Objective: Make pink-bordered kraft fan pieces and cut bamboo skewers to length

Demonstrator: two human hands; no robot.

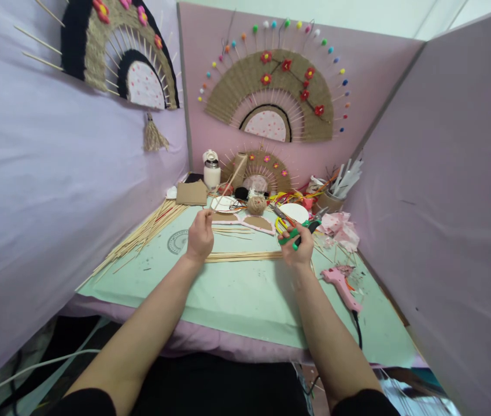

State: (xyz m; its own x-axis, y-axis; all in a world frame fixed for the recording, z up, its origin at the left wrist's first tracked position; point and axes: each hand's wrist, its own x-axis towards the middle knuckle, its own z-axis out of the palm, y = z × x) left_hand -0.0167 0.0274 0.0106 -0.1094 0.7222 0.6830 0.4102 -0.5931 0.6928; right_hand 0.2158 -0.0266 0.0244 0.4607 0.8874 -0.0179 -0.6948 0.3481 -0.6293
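My left hand [200, 236] is closed in a pinch on thin wooden sticks [233, 180], which slant up and to the right from its fingertips. My right hand [298, 245] is wrapped round green-and-black handled cutters [313, 225], their jaws pointing right and up. Between the hands, a row of thin sticks [245, 256] lies across the green table. Just behind are two half-round brown pieces [259, 223] with pink edging. A ball of twine [257, 204] sits farther back.
A pink glue gun [344, 289] with a black cord lies at the right. Many long sticks [136, 237] and a protractor [177, 242] lie at the left. Behind stand a white jar [211, 171] and a holder [330, 201] of glue sticks. Crumpled pink paper [341, 231] lies back right.
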